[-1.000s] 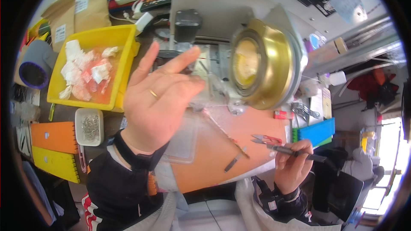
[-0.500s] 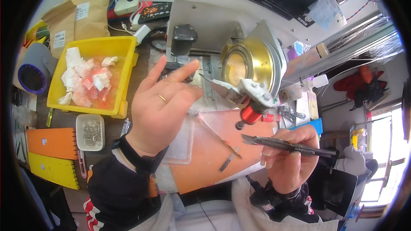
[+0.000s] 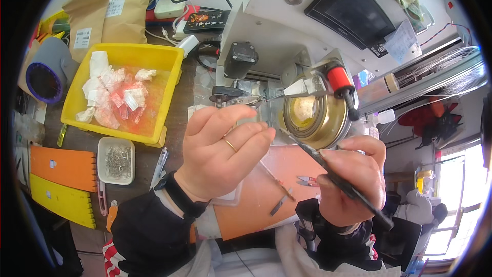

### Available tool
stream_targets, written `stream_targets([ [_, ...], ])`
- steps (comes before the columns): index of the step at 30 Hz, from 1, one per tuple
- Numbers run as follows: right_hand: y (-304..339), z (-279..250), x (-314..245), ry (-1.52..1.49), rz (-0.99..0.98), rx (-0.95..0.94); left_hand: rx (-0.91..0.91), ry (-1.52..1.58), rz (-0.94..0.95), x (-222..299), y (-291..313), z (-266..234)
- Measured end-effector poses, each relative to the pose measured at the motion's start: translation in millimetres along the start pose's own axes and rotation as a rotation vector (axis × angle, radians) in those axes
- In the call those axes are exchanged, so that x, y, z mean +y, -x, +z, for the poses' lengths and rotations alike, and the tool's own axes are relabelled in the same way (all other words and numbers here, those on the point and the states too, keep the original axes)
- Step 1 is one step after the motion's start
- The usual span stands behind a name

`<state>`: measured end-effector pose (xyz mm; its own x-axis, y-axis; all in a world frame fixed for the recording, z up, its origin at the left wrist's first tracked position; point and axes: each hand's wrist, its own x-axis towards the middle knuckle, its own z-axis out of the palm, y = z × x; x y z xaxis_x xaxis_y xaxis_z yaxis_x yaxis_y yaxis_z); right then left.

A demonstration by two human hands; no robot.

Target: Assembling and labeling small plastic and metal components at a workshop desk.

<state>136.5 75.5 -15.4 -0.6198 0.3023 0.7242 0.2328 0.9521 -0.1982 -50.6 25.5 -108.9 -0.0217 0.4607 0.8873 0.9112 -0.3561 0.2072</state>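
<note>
My right hand [image 3: 353, 182] grips a dark snap-off utility knife [image 3: 338, 177], blade tilted up and left toward my other fingertips. My left hand [image 3: 225, 149], wearing a ring, has its fingers bent and drawn together beside the blade tip; anything between them is too small to make out. Just beyond both hands stands a machine with a round brass-coloured drum [image 3: 333, 123] and a red-and-black cylinder on an arm [image 3: 339, 79]. Black metal jaws [image 3: 233, 92] of the machine sit above my left fingers. Below lies an orange mat [image 3: 251, 208] with a thin stick [image 3: 277, 180] and a small blade [image 3: 278, 206].
A yellow bin [image 3: 171, 90] at left holds crumpled white and pink scraps. Nearer stand a white dish [image 3: 131, 161] of small metal hooks and orange and yellow notched boards [image 3: 61, 166]. Small snips [image 3: 307, 180] lie on the mat. A dark screen [image 3: 351, 10] is mounted on the machine.
My right hand has brought the knife left and up, its blade now beside my left fingertips. My left fingers, spread before, have drawn together. The machine's red-and-black arm has swung up and away.
</note>
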Motion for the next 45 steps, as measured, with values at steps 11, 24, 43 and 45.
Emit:
stream_targets([
  [11, -7, 33, 23, 0.168, 0.075, -0.013, -0.053, 0.216, -0.003, -7, 6, 6],
  [24, -3, 44, 29, 0.124, 0.083, 0.13, -0.072, 0.293, -0.038, -5, 3, 4],
  [43, 83, -26, 26, -0.226, 0.294, 0.493, -0.152, 0.345, -0.025, -2, 6, 5],
  [45, 104, -37, 30, 0.107, 0.403, 0.063, -0.155, 0.279, -0.01, 0, 6, 4],
])
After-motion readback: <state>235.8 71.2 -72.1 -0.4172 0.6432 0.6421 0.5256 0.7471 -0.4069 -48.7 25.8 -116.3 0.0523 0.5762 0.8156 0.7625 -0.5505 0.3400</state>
